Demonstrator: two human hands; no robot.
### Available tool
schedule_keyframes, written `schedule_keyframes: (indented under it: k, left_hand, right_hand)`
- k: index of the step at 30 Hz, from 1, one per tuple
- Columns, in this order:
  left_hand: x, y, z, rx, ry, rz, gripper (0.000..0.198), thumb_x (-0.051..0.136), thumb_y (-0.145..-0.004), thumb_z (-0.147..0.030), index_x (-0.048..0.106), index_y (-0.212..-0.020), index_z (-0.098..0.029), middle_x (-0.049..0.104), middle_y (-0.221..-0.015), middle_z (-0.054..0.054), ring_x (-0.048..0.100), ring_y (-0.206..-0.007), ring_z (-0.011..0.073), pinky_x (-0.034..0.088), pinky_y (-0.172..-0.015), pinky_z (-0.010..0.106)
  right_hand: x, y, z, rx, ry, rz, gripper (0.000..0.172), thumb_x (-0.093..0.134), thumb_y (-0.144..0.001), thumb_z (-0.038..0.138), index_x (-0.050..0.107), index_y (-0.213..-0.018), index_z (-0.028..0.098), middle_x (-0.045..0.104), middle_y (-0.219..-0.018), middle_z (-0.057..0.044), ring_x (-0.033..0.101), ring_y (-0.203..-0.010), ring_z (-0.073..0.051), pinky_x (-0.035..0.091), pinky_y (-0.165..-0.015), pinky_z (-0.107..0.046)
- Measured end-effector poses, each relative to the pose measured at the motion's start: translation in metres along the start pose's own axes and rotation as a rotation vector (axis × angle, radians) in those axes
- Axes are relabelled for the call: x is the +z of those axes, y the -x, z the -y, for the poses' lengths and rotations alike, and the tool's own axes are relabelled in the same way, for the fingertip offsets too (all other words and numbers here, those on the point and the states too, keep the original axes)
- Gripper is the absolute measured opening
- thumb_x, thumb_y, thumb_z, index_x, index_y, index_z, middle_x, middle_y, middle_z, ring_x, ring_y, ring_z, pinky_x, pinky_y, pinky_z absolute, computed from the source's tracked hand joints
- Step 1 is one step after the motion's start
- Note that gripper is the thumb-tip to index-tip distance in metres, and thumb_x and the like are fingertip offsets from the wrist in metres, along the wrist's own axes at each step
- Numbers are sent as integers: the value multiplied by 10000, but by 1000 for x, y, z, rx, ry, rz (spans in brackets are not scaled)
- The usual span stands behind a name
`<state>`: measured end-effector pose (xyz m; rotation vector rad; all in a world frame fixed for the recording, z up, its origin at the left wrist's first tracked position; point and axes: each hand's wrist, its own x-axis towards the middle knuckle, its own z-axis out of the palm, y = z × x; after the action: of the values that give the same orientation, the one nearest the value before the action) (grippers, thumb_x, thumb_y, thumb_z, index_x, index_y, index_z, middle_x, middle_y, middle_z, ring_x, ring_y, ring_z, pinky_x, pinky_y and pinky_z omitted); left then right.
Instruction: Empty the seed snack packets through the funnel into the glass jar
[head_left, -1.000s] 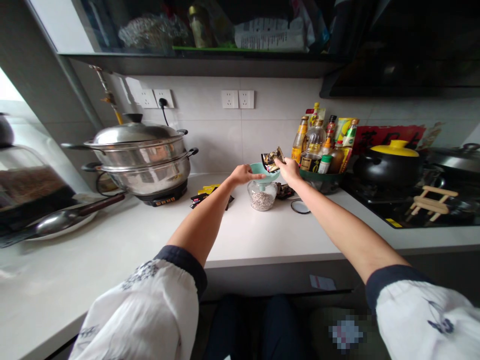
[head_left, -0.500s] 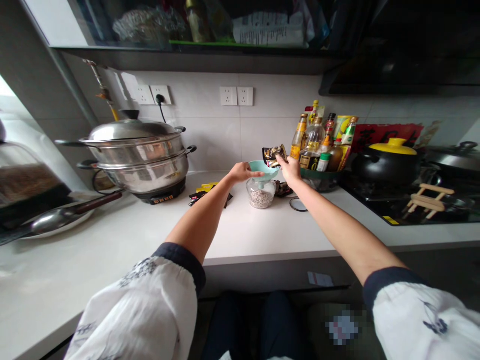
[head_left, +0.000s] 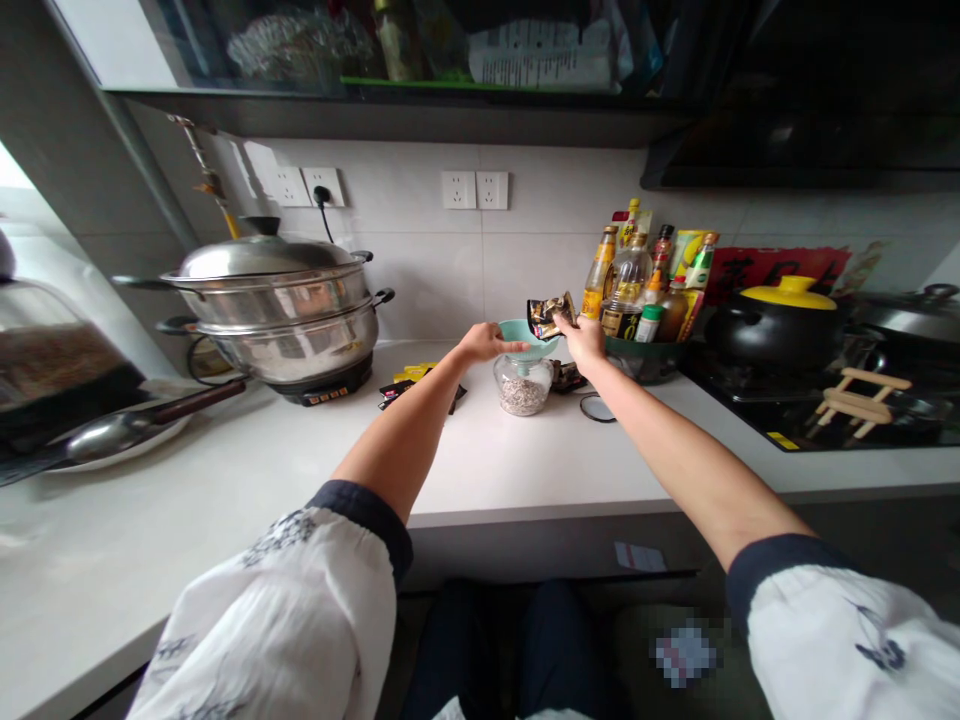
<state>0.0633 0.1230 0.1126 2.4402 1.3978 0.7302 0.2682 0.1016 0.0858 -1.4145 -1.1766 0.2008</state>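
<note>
My left hand (head_left: 486,343) grips the rim of a pale green funnel (head_left: 531,340), fingers along its near side. The funnel sits in the mouth of a clear glass jar (head_left: 523,385), which holds small greyish seed-like pieces. In my right hand (head_left: 583,338) is a small black and gold packet (head_left: 550,314), tilted over the funnel. Whether anything is falling from it I cannot make out. Behind my left forearm lie several black and yellow packets (head_left: 416,378). More dark packets (head_left: 570,376) rest right of the jar, near a dark ring (head_left: 598,407).
On the left stands a steel steamer pot (head_left: 281,300) on an electric base, with a ladle (head_left: 112,440) on a plate nearby. Bottles (head_left: 630,285) crowd a basket behind my right hand. At right are a black pot (head_left: 780,325) on the stove and a wooden trivet (head_left: 859,400).
Both hands keep nearly the same place. The packet in my right hand has shifted very slightly, still tilted over the funnel.
</note>
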Motion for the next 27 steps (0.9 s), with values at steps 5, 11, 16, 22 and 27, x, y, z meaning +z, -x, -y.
schedule_keyframes:
  k: [5,11,16,22,27]
  left_hand:
    - [1,0,1,-8,11,-10,592,590,-537,-752,589,-642,-170,515,-615,1,510,-651,154,354,-590,259]
    - [1,-1,1,3,28,2,573,588,-541,-746,538,-601,-179,520,-637,2,505,-662,152,349,-597,260]
    - [0,0,-1,-8,42,-6,567,606,-522,-739,519,-590,-183,510,-635,-2,499,-661,148,340,-593,255]
    - [0,0,-2,-23,47,-7,565,618,-504,-730,555,-605,-178,513,-620,-7,500,-653,143,344,-585,248]
    - [0,-1,0,-6,32,-6,576,600,-509,-745,551,-573,-175,511,-602,-3,501,-664,146,344,-585,248]
  right_hand:
    - [6,-4,-10,88,-203,145,230,699,-666,371,627,-680,154,568,-516,24,530,-501,-115,416,-519,-224]
    - [-7,-11,-11,64,-71,174,292,725,-581,427,626,-642,159,549,-532,39,491,-525,-113,349,-499,-222]
    - [-19,-12,8,9,31,206,268,745,-555,344,550,-532,162,421,-465,70,383,-500,-87,249,-482,-226]
    - [-14,-14,19,-62,52,50,323,679,-664,453,577,-583,157,462,-490,44,422,-537,-107,284,-513,-235]
    - [-7,-10,9,-8,124,91,366,716,-608,507,621,-593,153,492,-476,26,502,-561,-141,325,-527,-236]
